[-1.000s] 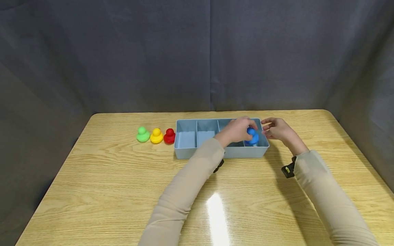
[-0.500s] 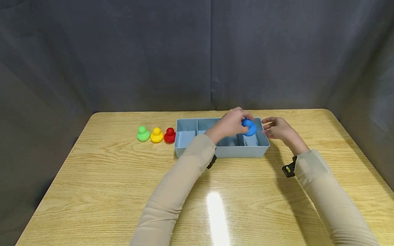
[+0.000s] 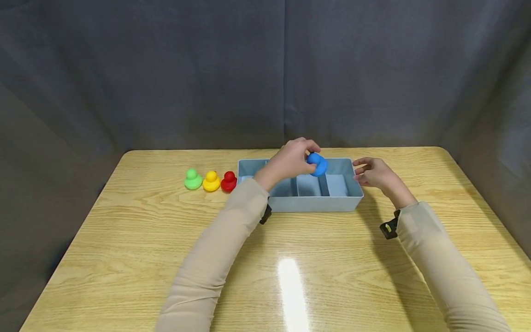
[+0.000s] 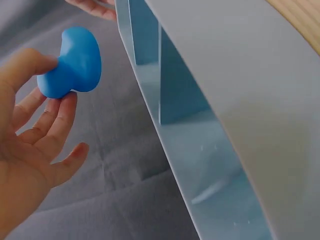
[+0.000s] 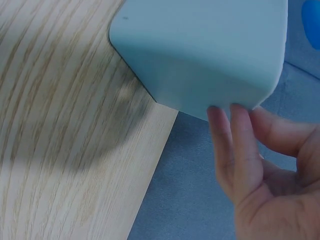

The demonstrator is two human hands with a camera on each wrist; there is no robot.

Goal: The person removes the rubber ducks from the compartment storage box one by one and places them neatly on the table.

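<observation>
My left hand pinches a blue toy duck between thumb and fingertips, in the air over the middle of a light blue divided tray. The left wrist view shows the blue duck at the fingertips of the left hand, beside the tray's wall. My right hand is at the tray's right end. Seen from the right wrist, the fingertips of the right hand lie nearly straight against the tray's outer corner. The compartments I can see hold nothing.
A green duck, a yellow duck and a red duck stand in a row on the wooden table, just left of the tray. A grey cloth backdrop surrounds the table's far and side edges.
The left hand lifted the blue duck out of the tray's rightmost compartment and carried it up and to the left. The right hand stayed at the tray's right end.
</observation>
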